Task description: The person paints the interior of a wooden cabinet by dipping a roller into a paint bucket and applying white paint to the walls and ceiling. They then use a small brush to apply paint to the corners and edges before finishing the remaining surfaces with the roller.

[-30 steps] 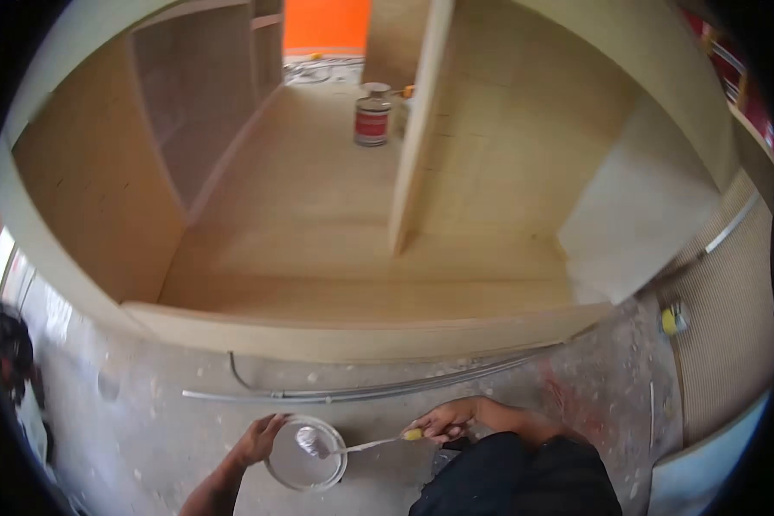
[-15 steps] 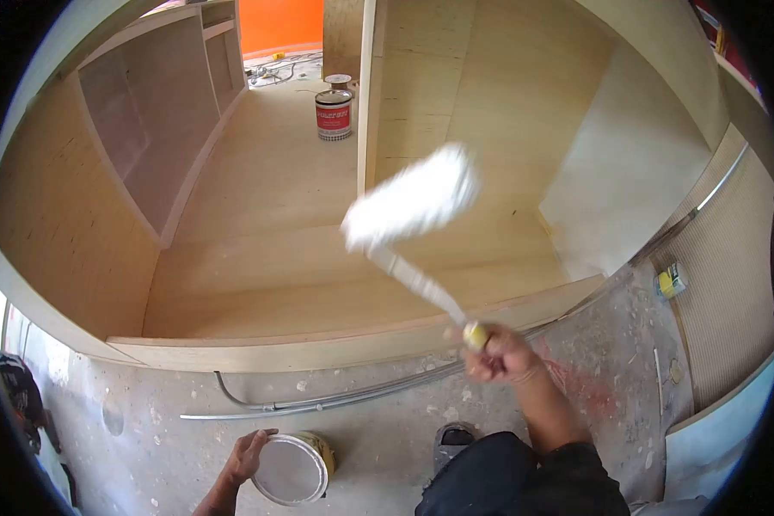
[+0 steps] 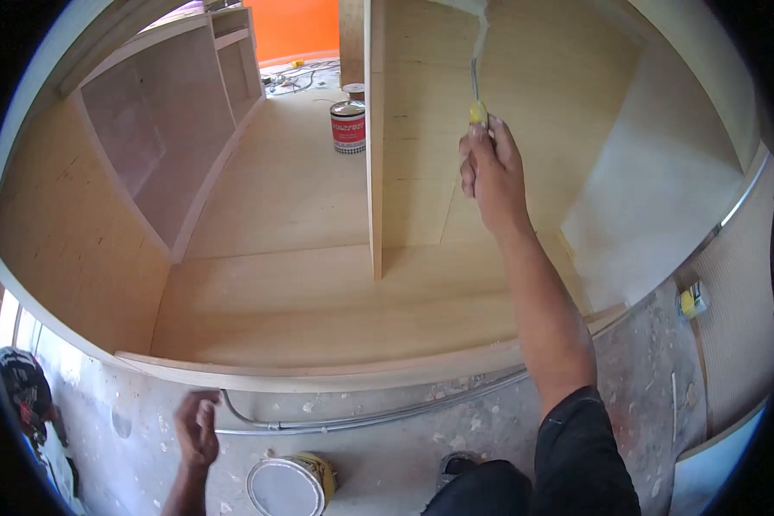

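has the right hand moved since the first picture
Yes, the right hand has moved up the view: from below the wooden front board to well above it.

This is a building site inside a room. The big cupboard [image 3: 275, 297] is bare wood, pipes [image 3: 322, 426] lie on the spotty floor [image 3: 387, 486], a red can [image 3: 348, 131] stands inside, and wires [image 3: 299, 80] lie further back.
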### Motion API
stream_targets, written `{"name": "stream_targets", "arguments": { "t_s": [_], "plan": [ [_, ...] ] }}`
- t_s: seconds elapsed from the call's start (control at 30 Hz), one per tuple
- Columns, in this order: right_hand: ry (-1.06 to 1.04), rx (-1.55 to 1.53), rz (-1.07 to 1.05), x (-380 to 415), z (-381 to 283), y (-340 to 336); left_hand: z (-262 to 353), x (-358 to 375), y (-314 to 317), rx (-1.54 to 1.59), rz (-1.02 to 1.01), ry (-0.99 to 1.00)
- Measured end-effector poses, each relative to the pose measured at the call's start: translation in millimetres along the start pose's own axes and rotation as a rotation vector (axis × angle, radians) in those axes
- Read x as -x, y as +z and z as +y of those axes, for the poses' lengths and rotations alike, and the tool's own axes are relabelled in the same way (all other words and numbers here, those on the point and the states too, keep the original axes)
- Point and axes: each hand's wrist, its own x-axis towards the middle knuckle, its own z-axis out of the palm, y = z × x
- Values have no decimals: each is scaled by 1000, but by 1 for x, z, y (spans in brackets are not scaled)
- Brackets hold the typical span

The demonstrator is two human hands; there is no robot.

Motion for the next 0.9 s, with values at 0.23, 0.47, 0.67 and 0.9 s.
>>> {"name": "stream_targets", "arguments": {
  "t_s": [0.23,0.47,0.67,0.9],
  "plan": [
    [-163,189,24,-103,19,28,42,-114,17,-284,90,175],
    [370,62,-324,31,155,6,-41,-99,55,-305,-179,-57],
    [324,157,-137,34,130,-1,-54,-97,62,-412,-84,-40],
    [130,238,-44,-79,-35,31,-36,-102,82,-590,52,-265]
  ]
}}
